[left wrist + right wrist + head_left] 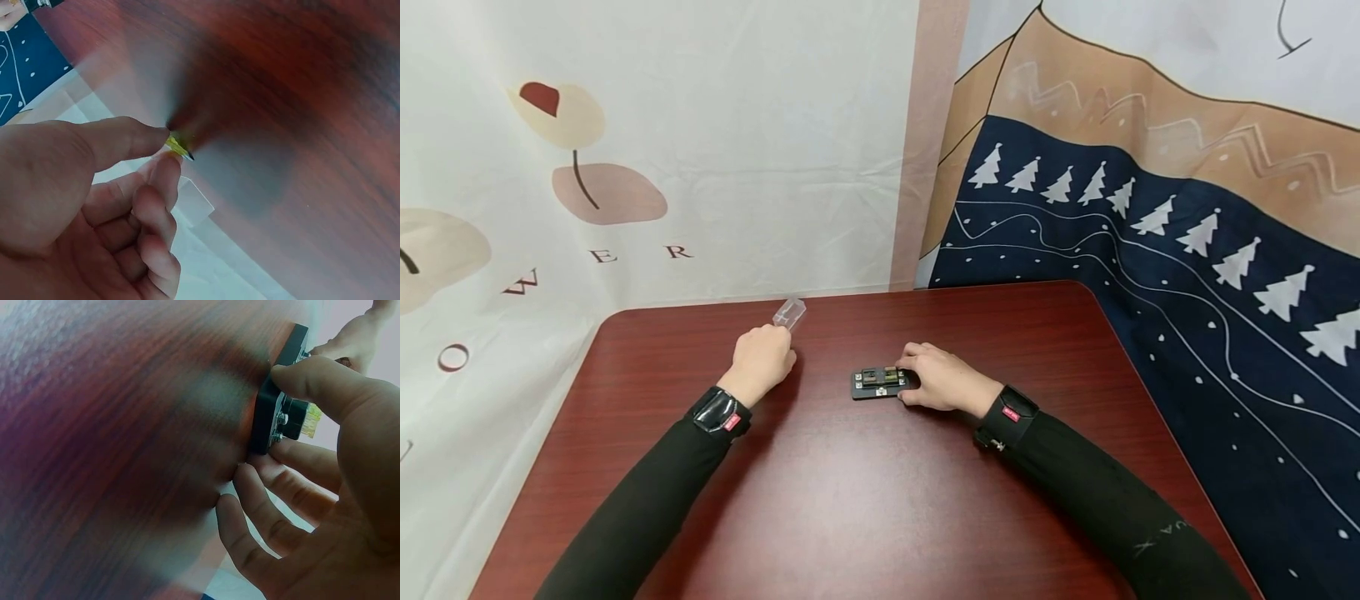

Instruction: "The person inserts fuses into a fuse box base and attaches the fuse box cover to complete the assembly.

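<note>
My left hand point(761, 358) is over the back left of the table, pinching a small yellow piece with a dark end point(179, 147) between thumb and index finger. Just beyond it is a clear plastic box point(789, 312), partly hidden behind the fingers in the left wrist view. Near the table's middle, my right hand point(946, 379) holds a flat black base point(867, 393) by its right end, thumb on one long edge and fingers at the other. Screws and a raised black block sit on the base, and a yellow-green part point(312, 419) shows on the block in the right wrist view.
The dark red wooden table point(880, 500) has rounded back corners. Behind it hangs a pale printed cloth point(775, 167); a navy cloth with white trees point(1075, 242) hangs along the right side.
</note>
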A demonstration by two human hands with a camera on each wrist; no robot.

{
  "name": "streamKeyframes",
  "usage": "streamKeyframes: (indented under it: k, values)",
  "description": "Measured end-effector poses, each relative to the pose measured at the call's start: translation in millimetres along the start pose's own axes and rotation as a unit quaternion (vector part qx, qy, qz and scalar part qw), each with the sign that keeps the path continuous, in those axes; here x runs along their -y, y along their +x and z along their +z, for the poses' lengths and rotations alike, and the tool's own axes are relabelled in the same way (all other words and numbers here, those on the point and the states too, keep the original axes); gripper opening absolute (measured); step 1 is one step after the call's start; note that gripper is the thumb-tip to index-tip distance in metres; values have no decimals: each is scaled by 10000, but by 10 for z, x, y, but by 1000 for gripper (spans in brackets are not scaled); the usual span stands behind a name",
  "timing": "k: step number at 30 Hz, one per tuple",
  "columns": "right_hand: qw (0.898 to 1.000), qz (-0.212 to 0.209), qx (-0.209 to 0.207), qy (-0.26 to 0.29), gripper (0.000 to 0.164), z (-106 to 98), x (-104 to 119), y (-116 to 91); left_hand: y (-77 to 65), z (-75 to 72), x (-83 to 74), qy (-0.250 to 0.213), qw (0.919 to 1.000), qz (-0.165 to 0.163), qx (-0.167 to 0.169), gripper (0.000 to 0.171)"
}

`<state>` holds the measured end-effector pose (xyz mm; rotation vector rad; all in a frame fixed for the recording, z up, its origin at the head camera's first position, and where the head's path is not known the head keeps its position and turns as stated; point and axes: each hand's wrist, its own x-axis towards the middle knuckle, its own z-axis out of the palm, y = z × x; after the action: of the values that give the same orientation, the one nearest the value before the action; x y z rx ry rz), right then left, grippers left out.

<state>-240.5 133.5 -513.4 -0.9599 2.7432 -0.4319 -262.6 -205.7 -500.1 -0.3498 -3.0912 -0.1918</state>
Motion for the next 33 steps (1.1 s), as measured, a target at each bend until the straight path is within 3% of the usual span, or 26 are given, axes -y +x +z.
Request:
streamKeyframes:
  k: [8, 12, 17, 33]
  values:
    - [10000, -11, 6, 0, 50, 1, 7, -2, 16, 8, -17, 83, 9999, 106, 18, 23]
    - [10000, -10, 19, -11, 51, -8, 9, -8, 21, 16, -63, 221, 9973, 688, -97, 22]
    - [10000, 45, 71, -12, 52, -19, 15, -14, 15, 11, -168, 422, 9864, 1552, -354, 17]
    - [10000, 24, 68, 15, 51, -38, 34, -22, -40, -212, -576, -42, 9703, 2343, -598, 12]
